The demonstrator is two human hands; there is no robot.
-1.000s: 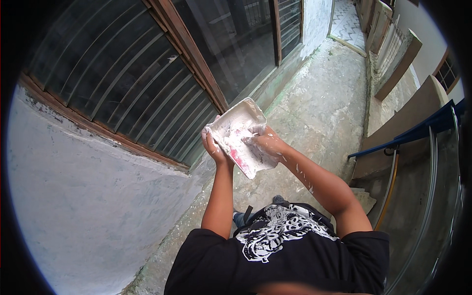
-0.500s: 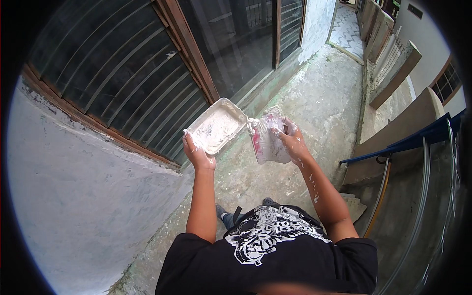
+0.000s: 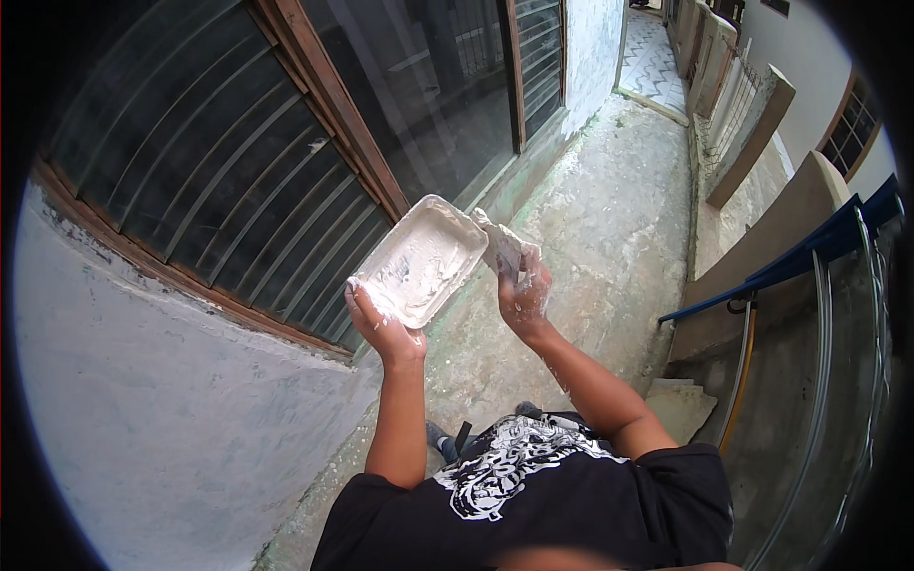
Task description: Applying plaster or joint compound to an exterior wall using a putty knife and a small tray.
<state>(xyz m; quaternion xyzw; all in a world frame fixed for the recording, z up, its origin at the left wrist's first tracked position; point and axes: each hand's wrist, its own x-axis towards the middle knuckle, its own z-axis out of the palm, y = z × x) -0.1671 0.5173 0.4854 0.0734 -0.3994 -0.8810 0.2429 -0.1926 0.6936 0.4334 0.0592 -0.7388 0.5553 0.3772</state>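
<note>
My left hand (image 3: 379,325) grips the near corner of a shallow rectangular tray (image 3: 422,259) smeared with white paste, held up and tilted toward me in front of the window. My right hand (image 3: 525,297), spattered with white, is closed on a flat tool wrapped in crumpled plastic (image 3: 503,249). The wrapped tool touches the tray's right edge. Both forearms rise from my black printed shirt at the lower edge.
A wood-framed window (image 3: 314,105) with slatted panes runs along the left above a white plastered wall (image 3: 143,428). A concrete walkway (image 3: 609,219) stretches ahead. At the right stand a low wall, a blue rail (image 3: 809,252) and a metal handrail.
The tray and the wrapped tool, held together a second ago, came apart. The tray now lies in my left hand, the tool beside it in my right.
</note>
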